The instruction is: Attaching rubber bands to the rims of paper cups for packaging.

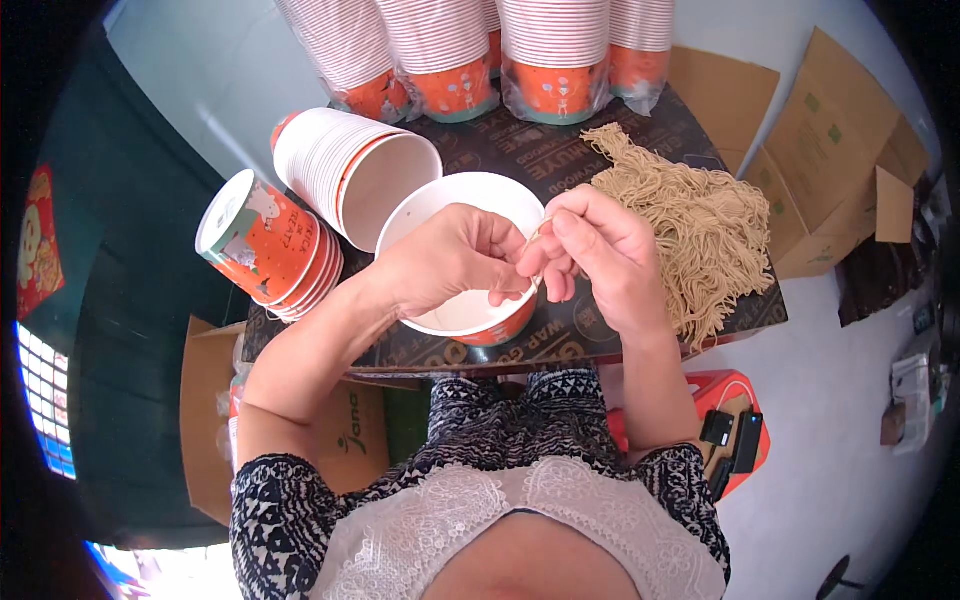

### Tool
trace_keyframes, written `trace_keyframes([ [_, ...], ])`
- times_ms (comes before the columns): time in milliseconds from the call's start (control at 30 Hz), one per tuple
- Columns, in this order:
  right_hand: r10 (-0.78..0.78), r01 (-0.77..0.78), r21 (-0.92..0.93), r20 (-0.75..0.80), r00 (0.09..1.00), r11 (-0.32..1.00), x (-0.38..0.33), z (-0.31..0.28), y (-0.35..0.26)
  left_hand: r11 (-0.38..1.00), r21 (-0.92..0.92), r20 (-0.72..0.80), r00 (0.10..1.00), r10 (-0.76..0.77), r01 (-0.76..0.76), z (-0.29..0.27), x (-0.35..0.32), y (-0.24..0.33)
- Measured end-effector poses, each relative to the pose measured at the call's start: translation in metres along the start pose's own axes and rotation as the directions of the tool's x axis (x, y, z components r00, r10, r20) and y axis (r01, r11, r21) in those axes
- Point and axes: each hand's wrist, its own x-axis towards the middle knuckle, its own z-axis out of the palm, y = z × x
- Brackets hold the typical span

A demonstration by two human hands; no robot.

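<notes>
Left grip (452,252), right grip (612,252), thin tan string (537,284) between

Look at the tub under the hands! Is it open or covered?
Open: no lid covers the tub; its white inside shows around the left hand and right hand.

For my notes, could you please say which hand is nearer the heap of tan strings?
Right: the right hand is just left of the tan strings; the left hand is farther left, over the open bucket.

Smooth paper bucket (460,312), rough cords (690,220), glossy plastic wrapping (641,98)
</notes>
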Motion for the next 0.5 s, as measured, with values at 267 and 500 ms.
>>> trace_keyframes([
  [267, 0.118, -0.115, -0.055, 0.048, 0.992, 0.992, 0.02, -0.005, -0.012, 1.0, 0.014, 0.046, 0.999, -0.021, 0.021, 0.003, 0.005, 0.002],
  [500, -0.175, 0.279, -0.498, 0.246, 0.953, 0.821, 0.005, -0.031, -0.012, 0.999, 0.037, 0.062, 0.998, -0.011, 0.009, 0.004, 0.005, 0.008],
])
